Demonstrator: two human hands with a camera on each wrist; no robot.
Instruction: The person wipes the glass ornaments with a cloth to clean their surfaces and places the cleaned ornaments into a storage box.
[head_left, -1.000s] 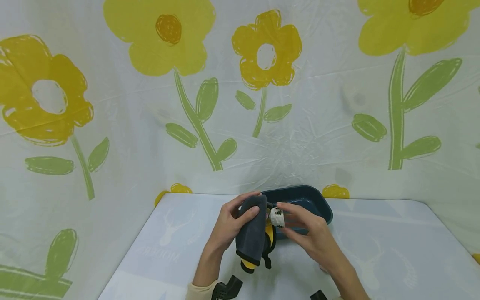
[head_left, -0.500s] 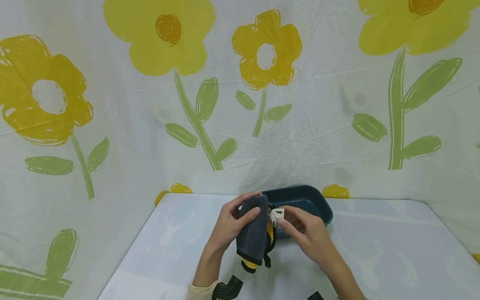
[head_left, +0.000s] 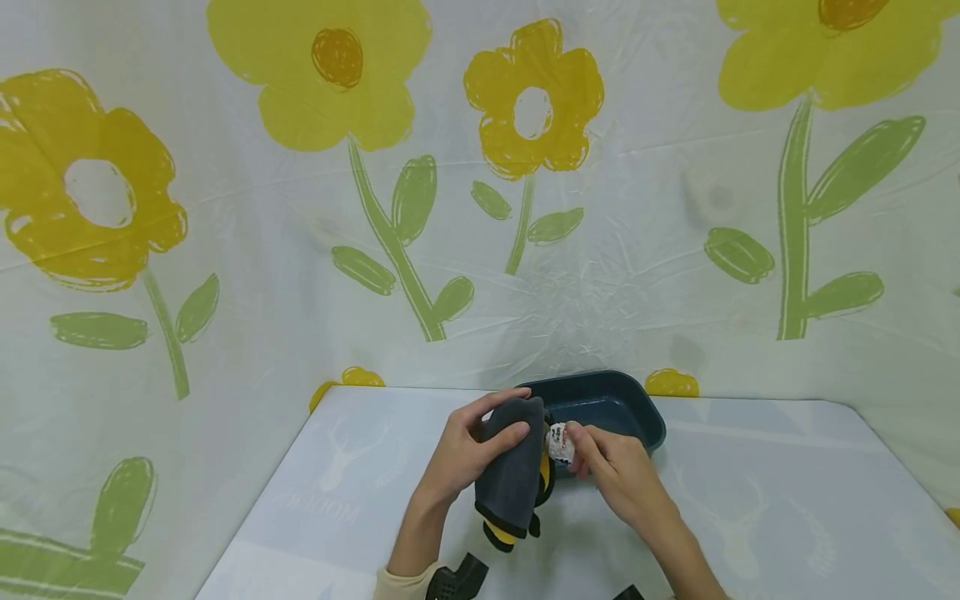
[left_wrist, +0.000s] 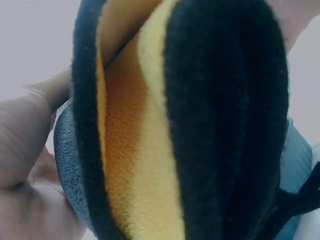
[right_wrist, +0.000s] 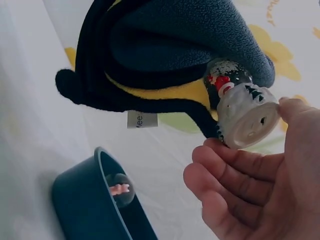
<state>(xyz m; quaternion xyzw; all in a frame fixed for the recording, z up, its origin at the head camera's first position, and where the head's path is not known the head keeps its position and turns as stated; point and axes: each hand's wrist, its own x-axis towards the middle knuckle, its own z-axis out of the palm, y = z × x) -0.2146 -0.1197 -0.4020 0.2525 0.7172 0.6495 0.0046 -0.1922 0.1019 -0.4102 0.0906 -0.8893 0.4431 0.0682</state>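
Note:
My left hand [head_left: 468, 446] holds a folded towel-like cloth [head_left: 508, 477], grey outside and yellow inside with black edging, its thumb lying across the grey face. Tucked in the cloth's fold is a small snow globe [right_wrist: 250, 112] with a white base printed with dark trees and a red-and-white figure under its dome. The cloth covers part of the dome. My right hand [head_left: 626, 479] pinches the base between thumb and fingers, underside turned toward the right wrist camera. In the left wrist view, the cloth's yellow inner side [left_wrist: 145, 165] gapes between its dark edges.
A dark teal basin [head_left: 651, 417] stands behind my hands at the table's far edge. Inside it, the right wrist view shows a clear ball [right_wrist: 121, 191] with a pink figure. A flower-printed sheet [head_left: 637, 292] hangs behind the white table [head_left: 787, 500].
The snow globe's base has turned, showing a different side of its print. My right fingers have shifted round it from spread to more closed. Left hand and cloth have edged slightly right.

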